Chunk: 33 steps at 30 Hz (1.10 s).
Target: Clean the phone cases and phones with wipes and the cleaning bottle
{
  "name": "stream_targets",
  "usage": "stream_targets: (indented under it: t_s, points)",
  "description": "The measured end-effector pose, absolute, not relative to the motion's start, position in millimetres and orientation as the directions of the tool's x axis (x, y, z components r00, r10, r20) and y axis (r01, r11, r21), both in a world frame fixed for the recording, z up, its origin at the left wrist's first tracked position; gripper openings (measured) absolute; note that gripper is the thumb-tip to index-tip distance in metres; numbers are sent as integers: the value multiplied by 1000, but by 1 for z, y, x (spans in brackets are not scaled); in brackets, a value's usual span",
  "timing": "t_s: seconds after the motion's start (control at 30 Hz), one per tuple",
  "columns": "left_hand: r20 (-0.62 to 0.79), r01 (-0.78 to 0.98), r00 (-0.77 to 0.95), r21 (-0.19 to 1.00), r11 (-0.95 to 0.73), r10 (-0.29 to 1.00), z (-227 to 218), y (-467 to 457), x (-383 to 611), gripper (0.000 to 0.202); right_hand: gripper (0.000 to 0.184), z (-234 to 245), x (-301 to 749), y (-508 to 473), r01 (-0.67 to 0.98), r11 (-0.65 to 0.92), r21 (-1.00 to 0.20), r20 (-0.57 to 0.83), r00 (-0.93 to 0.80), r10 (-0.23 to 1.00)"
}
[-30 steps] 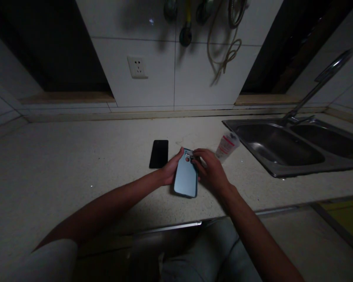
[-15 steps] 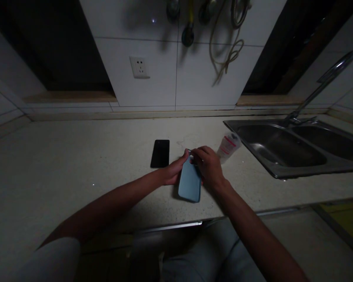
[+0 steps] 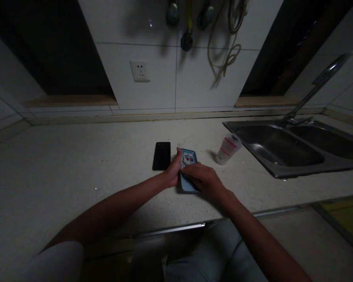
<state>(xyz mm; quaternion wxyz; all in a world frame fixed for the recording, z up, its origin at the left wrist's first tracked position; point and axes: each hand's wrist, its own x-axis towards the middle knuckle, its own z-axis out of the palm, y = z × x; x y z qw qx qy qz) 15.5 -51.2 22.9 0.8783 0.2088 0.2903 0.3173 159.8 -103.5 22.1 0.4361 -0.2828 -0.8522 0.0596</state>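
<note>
A light-blue phone case (image 3: 189, 186) lies with its inner side up, tilted a little above the counter. My left hand (image 3: 174, 170) grips it along the left edge, thumb near the top corner; its other fingers are hidden under the case. Skin shows through the camera cutouts. My right hand (image 3: 201, 175) is over the middle of the case, fingers bent together against its inside. A small whitish patch shows by those fingertips; I cannot tell what it is. Left of the case a black smartphone (image 3: 161, 156) lies flat on the counter.
A clear plastic cup with pink print (image 3: 228, 149) stands right of my hands. Beyond it is a double steel sink (image 3: 275, 170) with a faucet (image 3: 314, 90). The pale speckled counter (image 3: 111, 156) runs to a tiled wall with a socket (image 3: 140, 71) and hanging hoses (image 3: 231, 56).
My right hand has slid from the top of the phone case down to its middle, uncovering the camera cutouts. My left hand still holds the case. The camera view has shifted slightly.
</note>
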Motion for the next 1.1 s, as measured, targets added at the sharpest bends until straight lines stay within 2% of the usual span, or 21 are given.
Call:
stream_targets:
  t_s: [0.2, 0.37, 0.53, 0.6, 0.77, 0.97, 1.03, 1.1]
  points:
    - [-367, -482, 610, 533, 696, 703, 24, -49, 12, 77, 26, 23, 157, -140, 358, 867, -347, 640, -585, 498]
    - [-347, -462, 666, 503, 730, 660, 20, -47, 10, 78, 31, 29, 180, -150, 446, 831, -332, 571, -606, 554]
    - [-311, -420, 703, 543, 727, 639, 19, -46, 13, 78, 28, 37, 194, -133, 559, 821, -114, 542, -658, 523]
    - [-285, -430, 705, 557, 710, 650, 19, -47, 13, 75, 27, 39, 196, -121, 601, 794, -94, 523, -649, 553]
    - [-273, -413, 726, 561, 717, 632, 20, -48, 14, 69, 23, 39, 197, -81, 700, 695, -163, 546, -522, 655]
    - [-279, -310, 774, 615, 725, 568, 21, -50, 14, 85, 27, 44, 175, -50, 718, 643, -265, 583, -412, 700]
    - [-287, -318, 762, 615, 722, 581, 21, -49, 13, 87, 25, 47, 165, -44, 659, 666, -350, 581, -405, 706]
    - [-283, -340, 755, 603, 721, 592, 20, -48, 11, 89, 19, 49, 159, -37, 556, 655, -511, 561, -363, 745]
